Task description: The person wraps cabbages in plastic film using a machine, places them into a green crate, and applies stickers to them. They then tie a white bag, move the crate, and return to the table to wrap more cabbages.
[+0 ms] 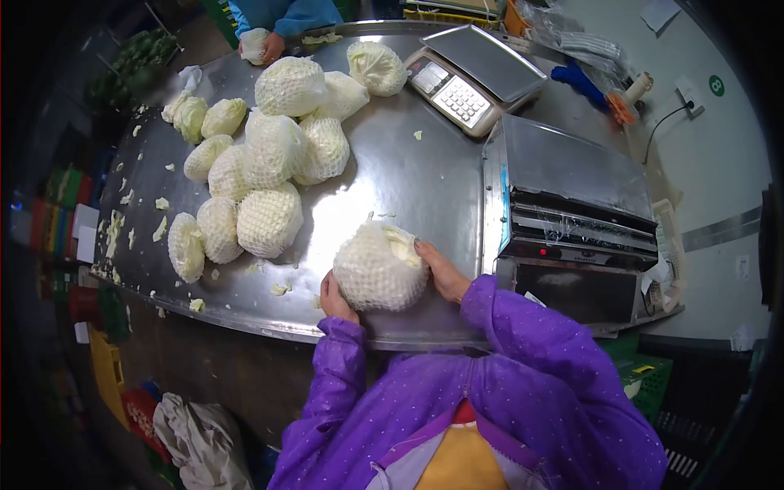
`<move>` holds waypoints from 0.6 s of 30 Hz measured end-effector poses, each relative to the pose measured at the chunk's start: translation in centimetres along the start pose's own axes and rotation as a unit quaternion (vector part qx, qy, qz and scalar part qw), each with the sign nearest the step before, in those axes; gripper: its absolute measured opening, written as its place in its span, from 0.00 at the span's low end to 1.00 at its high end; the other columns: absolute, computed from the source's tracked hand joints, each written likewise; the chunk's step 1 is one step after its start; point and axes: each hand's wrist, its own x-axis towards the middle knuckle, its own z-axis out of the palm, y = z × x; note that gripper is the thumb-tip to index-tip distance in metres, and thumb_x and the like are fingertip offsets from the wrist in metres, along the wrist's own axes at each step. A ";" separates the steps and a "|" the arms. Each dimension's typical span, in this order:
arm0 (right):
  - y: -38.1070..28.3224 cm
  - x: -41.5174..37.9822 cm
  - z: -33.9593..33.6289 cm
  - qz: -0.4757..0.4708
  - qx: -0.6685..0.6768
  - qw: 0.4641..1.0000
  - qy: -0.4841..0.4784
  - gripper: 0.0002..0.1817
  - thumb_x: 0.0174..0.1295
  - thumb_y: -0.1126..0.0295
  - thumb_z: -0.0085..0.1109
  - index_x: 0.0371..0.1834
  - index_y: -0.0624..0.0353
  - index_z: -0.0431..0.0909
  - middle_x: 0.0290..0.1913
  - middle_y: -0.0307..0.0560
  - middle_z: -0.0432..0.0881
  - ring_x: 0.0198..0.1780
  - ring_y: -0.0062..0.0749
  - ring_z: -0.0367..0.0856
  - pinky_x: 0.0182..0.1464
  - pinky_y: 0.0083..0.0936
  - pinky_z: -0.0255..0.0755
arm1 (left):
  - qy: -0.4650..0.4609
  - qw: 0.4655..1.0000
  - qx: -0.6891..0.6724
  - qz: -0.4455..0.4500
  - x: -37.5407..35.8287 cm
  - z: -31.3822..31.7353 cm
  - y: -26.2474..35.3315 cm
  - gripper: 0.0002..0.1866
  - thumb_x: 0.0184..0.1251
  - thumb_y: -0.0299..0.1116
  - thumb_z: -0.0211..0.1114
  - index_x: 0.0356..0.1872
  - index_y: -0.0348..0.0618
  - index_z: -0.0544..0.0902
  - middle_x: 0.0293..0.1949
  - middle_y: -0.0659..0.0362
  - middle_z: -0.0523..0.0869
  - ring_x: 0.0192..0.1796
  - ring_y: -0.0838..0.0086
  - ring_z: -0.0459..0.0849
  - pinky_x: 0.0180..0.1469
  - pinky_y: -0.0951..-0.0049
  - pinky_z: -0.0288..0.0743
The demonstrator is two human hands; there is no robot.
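Between my two hands is a pale cabbage [380, 273] in a white foam net sleeve, at the front of the metal table [425, 180]. My left hand [336, 300] presses on its lower left side, the fingers partly hidden behind it. My right hand [441, 269] grips the upper right side, where bare leaves show through the net's opening. Left of it lies a pile of cabbages in the same nets, among them one close by [269, 219]. A few cabbages at the pile's left, such as this one [224, 118], look bare.
A weighing scale [469, 77] stands at the back right. Nearer on the right is a metal wrapping machine [572, 204]. Leaf scraps [160, 229] litter the table's left side. Across the table, a co-worker in blue sleeves [286, 15] holds a cabbage [254, 46].
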 end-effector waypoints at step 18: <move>-7.3 -11.8 -1.6 -0.322 -0.109 0.939 -0.050 0.38 0.71 0.45 0.29 0.73 0.64 0.40 0.75 0.52 0.42 0.76 0.38 0.37 0.73 0.31 0.34 | -0.414 0.878 -0.196 -0.140 -8.5 17.7 2.5 0.29 0.72 0.53 0.41 0.66 0.46 0.61 0.60 0.54 0.71 0.59 0.63 0.72 0.60 0.61 0.68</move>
